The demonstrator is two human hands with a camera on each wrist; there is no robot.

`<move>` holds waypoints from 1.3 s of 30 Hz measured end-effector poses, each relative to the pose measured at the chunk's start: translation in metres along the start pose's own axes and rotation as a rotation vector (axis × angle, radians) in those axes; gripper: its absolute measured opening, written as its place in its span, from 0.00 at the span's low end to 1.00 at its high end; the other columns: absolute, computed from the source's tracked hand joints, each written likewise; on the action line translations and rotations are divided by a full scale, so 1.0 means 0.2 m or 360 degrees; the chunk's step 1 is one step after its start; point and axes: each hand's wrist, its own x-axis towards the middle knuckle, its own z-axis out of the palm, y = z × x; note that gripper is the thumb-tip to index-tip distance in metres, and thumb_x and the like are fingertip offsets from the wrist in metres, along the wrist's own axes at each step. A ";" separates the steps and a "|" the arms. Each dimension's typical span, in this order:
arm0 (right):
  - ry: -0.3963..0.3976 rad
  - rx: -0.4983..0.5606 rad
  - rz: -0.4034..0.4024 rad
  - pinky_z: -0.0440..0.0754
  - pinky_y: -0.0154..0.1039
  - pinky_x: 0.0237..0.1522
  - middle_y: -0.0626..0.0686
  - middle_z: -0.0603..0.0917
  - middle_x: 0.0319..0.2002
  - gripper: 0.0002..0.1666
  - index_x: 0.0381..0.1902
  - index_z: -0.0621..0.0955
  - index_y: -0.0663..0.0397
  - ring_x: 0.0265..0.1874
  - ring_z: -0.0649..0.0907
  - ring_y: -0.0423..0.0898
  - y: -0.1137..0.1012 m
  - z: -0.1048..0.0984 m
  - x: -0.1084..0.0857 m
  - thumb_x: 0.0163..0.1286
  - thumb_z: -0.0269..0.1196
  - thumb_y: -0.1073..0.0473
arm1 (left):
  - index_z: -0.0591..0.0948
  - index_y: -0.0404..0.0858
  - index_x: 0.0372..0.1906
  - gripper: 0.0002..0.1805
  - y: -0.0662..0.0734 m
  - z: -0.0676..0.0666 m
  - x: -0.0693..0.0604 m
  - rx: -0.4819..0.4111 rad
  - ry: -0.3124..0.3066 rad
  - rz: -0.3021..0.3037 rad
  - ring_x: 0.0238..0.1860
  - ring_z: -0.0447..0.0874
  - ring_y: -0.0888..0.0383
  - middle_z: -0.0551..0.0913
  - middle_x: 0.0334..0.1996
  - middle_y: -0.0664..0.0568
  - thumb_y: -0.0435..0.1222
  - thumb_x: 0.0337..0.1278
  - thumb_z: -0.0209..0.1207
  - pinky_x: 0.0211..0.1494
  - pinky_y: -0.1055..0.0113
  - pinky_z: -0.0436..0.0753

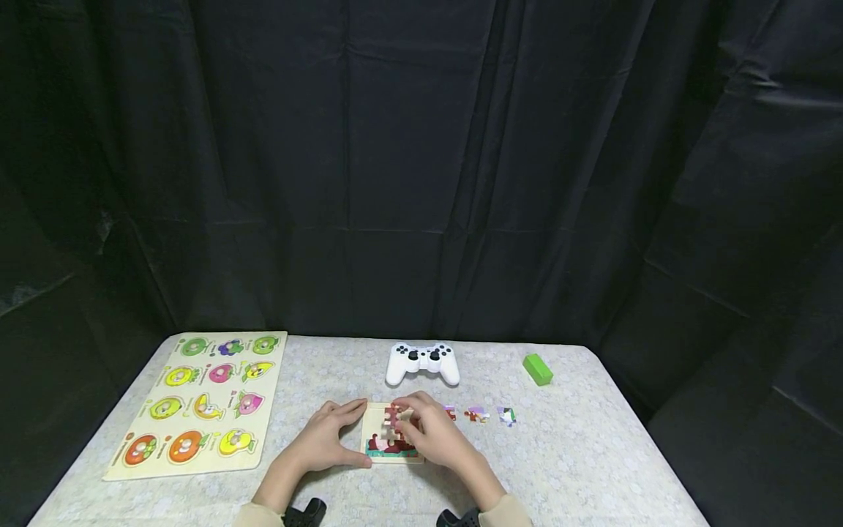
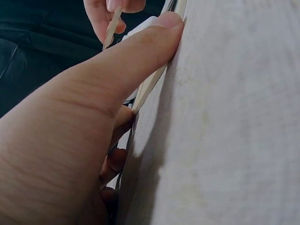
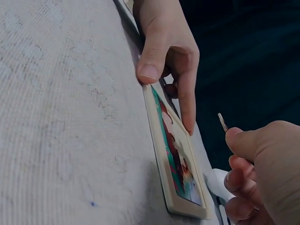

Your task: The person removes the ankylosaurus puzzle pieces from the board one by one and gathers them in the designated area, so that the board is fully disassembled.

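Note:
A small wooden jigsaw tray (image 1: 372, 419) lies on the table, a red and teal picture part-filled along its near side. My left hand (image 1: 326, 439) holds the tray's left side, the thumb at the near corner and the index finger at the far one. Over the tray, my right hand (image 1: 431, 433) pinches a jigsaw piece (image 3: 222, 121) between thumb and fingers. That piece (image 2: 111, 29) is raised clear of the tray and seen edge-on in the left wrist view. Right of the right hand lie loose jigsaw pieces (image 1: 477, 415), one partly hidden by the hand.
A white game controller (image 1: 397, 366) sits behind the tray. Further right is a green block (image 1: 538, 369). On the left lies a large wooden fruit puzzle board (image 1: 253, 460). Black cloth (image 1: 408, 183) hangs beyond the table's far edge.

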 end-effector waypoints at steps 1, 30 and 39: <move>-0.0003 0.0005 0.0016 0.80 0.33 0.39 0.54 0.83 0.55 0.21 0.65 0.82 0.61 0.37 0.78 0.35 0.00 -0.01 0.00 0.79 0.65 0.58 | 0.75 0.37 0.76 0.61 0.00 0.00 0.00 -0.0002 -0.0001 0.0001 0.51 0.71 0.57 0.74 0.77 0.49 0.60 0.33 0.84 0.61 0.47 0.76; 0.0505 -0.0159 0.0332 0.81 0.33 0.35 0.52 0.88 0.48 0.19 0.56 0.88 0.56 0.33 0.81 0.34 0.28 -0.40 -0.36 0.67 0.73 0.67 | 0.74 0.37 0.77 0.61 0.00 -0.01 0.00 -0.0016 -0.0030 -0.0020 0.51 0.69 0.58 0.73 0.77 0.51 0.60 0.34 0.83 0.63 0.47 0.75; 0.0422 -0.0144 0.0349 0.79 0.33 0.34 0.47 0.87 0.45 0.18 0.55 0.88 0.56 0.31 0.77 0.32 0.34 -0.36 -0.47 0.67 0.74 0.65 | 0.74 0.35 0.76 0.60 0.02 -0.01 -0.01 -0.0034 -0.0028 -0.0014 0.53 0.70 0.56 0.73 0.77 0.48 0.58 0.35 0.84 0.64 0.44 0.74</move>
